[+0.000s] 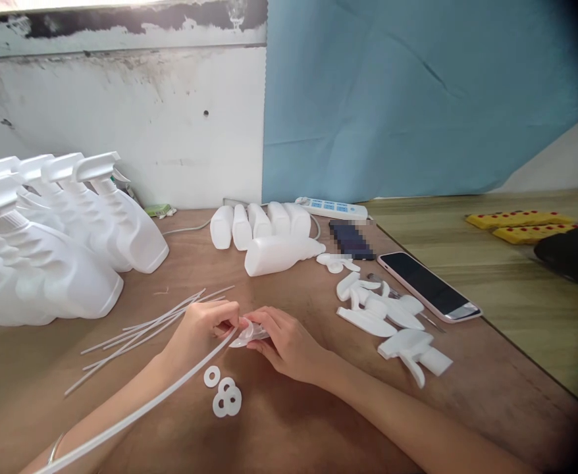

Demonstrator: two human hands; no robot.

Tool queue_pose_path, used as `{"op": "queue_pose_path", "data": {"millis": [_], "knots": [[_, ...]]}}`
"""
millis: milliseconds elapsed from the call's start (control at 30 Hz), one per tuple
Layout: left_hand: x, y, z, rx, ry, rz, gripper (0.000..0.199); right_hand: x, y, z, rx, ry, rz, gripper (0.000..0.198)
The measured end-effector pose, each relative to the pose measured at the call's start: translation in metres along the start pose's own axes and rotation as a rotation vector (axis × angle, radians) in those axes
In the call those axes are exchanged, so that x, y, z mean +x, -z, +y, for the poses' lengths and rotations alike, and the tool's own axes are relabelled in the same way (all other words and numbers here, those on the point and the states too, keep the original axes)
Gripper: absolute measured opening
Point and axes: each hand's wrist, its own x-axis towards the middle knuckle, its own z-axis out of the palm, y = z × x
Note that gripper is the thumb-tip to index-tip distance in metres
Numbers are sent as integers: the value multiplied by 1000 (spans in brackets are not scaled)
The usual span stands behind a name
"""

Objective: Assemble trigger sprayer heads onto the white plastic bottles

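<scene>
Your left hand point(210, 322) is clamped on a tube point(145, 409) near its end; your right hand point(289, 341) grips a white piece point(247, 333) between thumb and fingers, close against that end. I cannot tell whether they join. The white piece is just beyond the 4 washers point(226, 395). Loose tubes point(135, 342) lie left of the washers, spray heads point(406, 343) right, 6 bottles point(282, 255) well beyond.

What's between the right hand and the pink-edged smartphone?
Head view: bare tabletop next to the right hand, then loose white trigger spray heads with a thin metal tool among them, before the pink-edged smartphone.
</scene>
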Motion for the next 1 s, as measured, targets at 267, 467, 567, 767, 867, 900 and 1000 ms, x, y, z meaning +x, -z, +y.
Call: {"op": "queue_pose_path", "data": {"millis": [267, 467, 567, 767, 867, 900, 1000], "knots": [[13, 6, 4, -9, 26, -131, 29, 0, -1, 0, 12, -15, -7, 19], [14, 5, -2, -162, 188, -153, 28, 0, 2, -2, 141, -81, -10, 22], [12, 3, -7, -407, 352, -76, 24, 2, 5, 0, 379, -307, 21, 47], [27, 18, -3, -537, 373, 23, 22, 9, 10, 8, 969, -559, 148, 36], [40, 40, -3, -483, 279, -268, 14, 11, 10, 10, 1181, -625, 273, 29], [44, 48, -7, -438, 234, -386, 18, 12, 10, 11, 1227, -644, 296, 28], [56, 60, -31, -264, 117, -463, 28, 11, 10, 14, 1290, -674, 324, 28]]}}
